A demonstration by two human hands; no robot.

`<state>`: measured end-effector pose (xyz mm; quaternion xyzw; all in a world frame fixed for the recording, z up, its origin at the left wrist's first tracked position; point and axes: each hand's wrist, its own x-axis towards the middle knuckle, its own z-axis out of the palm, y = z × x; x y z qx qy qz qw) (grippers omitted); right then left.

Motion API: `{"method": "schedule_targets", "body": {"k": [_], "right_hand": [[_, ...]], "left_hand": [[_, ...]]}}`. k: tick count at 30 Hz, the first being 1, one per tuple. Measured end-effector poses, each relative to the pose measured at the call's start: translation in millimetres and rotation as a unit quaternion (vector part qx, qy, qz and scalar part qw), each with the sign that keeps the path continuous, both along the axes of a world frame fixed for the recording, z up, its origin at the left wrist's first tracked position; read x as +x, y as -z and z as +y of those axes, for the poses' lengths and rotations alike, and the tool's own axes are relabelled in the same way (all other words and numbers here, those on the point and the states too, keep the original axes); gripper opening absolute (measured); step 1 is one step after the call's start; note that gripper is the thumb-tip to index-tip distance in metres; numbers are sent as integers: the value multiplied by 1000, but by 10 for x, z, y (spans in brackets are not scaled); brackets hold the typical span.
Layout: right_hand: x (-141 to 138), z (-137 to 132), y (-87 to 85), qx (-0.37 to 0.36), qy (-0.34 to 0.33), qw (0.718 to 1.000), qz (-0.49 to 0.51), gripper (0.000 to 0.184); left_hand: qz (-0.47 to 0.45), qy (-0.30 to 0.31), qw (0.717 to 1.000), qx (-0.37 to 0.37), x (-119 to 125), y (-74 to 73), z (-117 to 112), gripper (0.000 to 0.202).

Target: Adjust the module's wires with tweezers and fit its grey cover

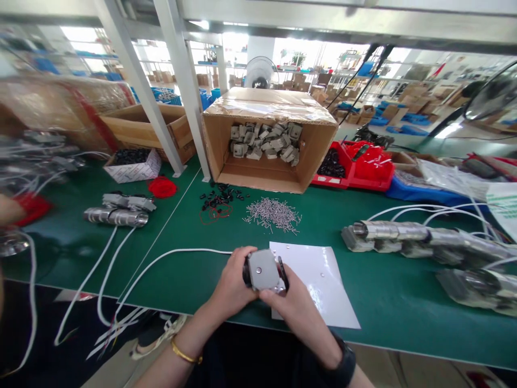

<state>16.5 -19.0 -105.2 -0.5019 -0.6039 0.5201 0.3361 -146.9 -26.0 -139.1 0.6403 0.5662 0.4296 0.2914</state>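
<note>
Both my hands hold one small grey metal block (263, 268) with black parts on its sides, just above the green table's near edge (396, 302). My left hand (234, 283) grips its left side, fingers curled over the top. My right hand (293, 304) holds its right and lower side. A white cable (161, 260) runs from under my left hand off to the left. A white sheet (319, 280) with a few tiny pieces on it lies under and right of my hands.
A pile of small metal pins (273, 214) and black bits (218, 199) lie ahead. Behind stands an open cardboard box (262, 172) of grey blocks. Wired silver assemblies lie at right (404, 237) and left (117, 215). Red bins (351, 167) at back right.
</note>
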Motion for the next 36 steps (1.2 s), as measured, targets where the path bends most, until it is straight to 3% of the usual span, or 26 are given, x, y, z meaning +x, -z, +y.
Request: {"method": "schedule_targets", "body": {"k": [2,4,6,8,10,12,14,17,19,21,23,25,27,30,32,36], "right_hand": [[72,83,-74,97,-23,988,-118,78],[88,160,-168,184,-75,958,-205,93],[73,219,-266,238,-155,927,-247,89],[90,253,-350,263,-194,916,-235,81],[185,271,-392,266,-165,929,-197,78],[356,292,-360,258,-89,938,-216,74],[555,326,-241,237,-35,921,-307,65],[801,385,15,203,-9,891,-405,58],[894,403,124,235,30,905,-352,49],[922,382,121,280,94,933,-205,26],[881,310,26,287,154,945,-15,34],[773,190,-94,245,185,945,117,46],[610,46,-178,169,182,954,167,49],[334,-140,-204,49,121,968,214,42],[181,-205,-185,44,92,966,238,27],[27,-215,-157,116,130,962,211,8]], "left_hand": [[-10,-2,1000,13,28,15,11,67],[-15,0,1000,24,38,7,17,69],[-18,-1,999,38,39,-2,18,71],[-20,-3,998,54,37,-3,19,71],[-19,-5,997,68,36,-2,22,69],[-13,-2,998,69,35,-3,26,67],[-6,2,999,53,31,-7,29,67],[-10,4,999,34,21,-7,24,70],[-18,11,999,37,14,-1,17,73],[-20,18,998,48,8,3,12,78],[-11,25,997,67,2,2,13,82],[12,36,995,91,-4,-5,22,81],[37,48,991,116,-9,-9,32,74],[52,50,987,144,-8,-1,38,66],[50,47,986,149,-4,6,35,65],[49,42,986,156,5,-6,28,62]]}}
